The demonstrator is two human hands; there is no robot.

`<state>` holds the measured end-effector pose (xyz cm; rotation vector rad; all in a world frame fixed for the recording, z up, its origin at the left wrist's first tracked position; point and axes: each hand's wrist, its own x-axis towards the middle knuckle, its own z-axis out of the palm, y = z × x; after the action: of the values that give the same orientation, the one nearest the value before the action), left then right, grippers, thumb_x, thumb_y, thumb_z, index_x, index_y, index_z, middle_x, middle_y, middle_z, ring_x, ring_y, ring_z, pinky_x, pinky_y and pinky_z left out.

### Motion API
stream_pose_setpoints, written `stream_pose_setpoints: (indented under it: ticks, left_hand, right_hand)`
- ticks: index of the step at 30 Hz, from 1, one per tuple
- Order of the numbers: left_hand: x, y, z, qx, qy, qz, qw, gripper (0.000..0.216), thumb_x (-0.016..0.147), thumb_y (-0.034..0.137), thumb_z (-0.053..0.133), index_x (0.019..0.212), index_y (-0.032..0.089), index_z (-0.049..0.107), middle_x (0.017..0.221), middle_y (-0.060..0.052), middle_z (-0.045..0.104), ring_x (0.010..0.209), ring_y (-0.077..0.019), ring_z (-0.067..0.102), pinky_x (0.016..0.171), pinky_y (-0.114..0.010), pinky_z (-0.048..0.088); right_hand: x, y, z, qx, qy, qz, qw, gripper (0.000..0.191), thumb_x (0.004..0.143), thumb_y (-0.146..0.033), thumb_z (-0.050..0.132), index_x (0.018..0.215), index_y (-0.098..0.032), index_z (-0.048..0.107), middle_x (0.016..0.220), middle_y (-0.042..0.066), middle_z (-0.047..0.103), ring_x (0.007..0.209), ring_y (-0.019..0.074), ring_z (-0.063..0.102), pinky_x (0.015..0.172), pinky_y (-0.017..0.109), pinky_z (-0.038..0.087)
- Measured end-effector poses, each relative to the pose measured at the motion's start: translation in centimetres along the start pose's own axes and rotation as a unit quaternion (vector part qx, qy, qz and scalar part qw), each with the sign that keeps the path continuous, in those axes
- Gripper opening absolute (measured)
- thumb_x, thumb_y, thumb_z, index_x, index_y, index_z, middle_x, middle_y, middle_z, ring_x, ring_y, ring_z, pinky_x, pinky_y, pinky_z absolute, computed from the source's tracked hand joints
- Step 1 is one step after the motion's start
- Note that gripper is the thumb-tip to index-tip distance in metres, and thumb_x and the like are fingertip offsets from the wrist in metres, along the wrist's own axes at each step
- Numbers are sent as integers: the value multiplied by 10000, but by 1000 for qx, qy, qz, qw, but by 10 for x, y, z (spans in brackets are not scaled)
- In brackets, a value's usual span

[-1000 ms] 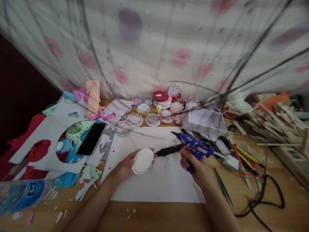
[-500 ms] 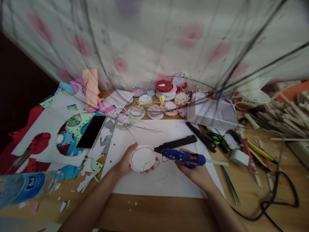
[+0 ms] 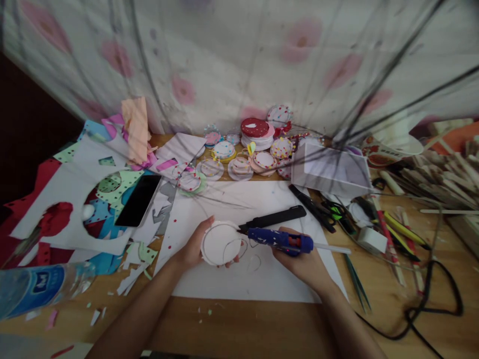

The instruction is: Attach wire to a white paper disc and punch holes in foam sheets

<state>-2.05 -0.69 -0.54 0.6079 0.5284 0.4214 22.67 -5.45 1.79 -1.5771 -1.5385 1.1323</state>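
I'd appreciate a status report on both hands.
Left hand holding white disc. Right hand gripping blue glue gun, nozzle by disc's edge. Black tool lying just beyond.

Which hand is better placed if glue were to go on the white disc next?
Probably the right hand: it holds the blue glue gun, whose nozzle points toward the edge of the white disc. The left hand is occupied holding that disc.

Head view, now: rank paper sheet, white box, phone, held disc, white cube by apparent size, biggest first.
1. Paper sheet
2. White box
3. Phone and held disc: look alike in area, so not ranked
4. White cube
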Motion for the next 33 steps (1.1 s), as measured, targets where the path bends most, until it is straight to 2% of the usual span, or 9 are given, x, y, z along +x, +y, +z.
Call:
stream_pose_setpoints:
  ticks: [9,15,22,28,33]
  left_hand:
    - [0,0,0,-7,13,3,1000,775,782,691,360,1076,35,650,931,-195,692,742,-289,639,487,-271,392]
    - [0,2,2,2,10,-3,1000,777,780,695,347,1040,36,665,836,-184,702,655,-263,629,466,-261,373]
    - [-1,1,-1,-3,17,-9,1000,783,791,693,317,1056,40,658,854,-193,703,712,-286,637,478,-259,366]
    - [-1,4,4,22,28,-17,999,816,762,724,323,999,26,673,752,-176,699,579,-234,613,442,-245,350]
    - [-1,4,5,25,33,-9,999,808,764,724,318,1000,34,666,740,-172,699,587,-238,622,448,-246,357]
  right_hand:
    - [0,-1,-1,-9,8,1,1000,179,641,-137,548,582,-219,400,527,-64,388,501,115,373,475,246,298]
    - [0,-2,-1,-7,6,2,1000,185,640,-142,540,571,-221,388,522,-68,379,501,113,368,471,240,288]
    - [0,-2,-2,-18,10,2,1000,188,637,-149,538,565,-223,381,521,-68,373,500,113,363,470,242,284]
    - [1,-3,-2,-21,10,-3,1000,189,634,-146,535,561,-223,379,520,-66,377,502,115,364,471,244,284]
    - [1,-3,-1,-24,12,-10,1000,206,636,-148,540,557,-223,366,530,-62,372,507,115,364,472,245,273]
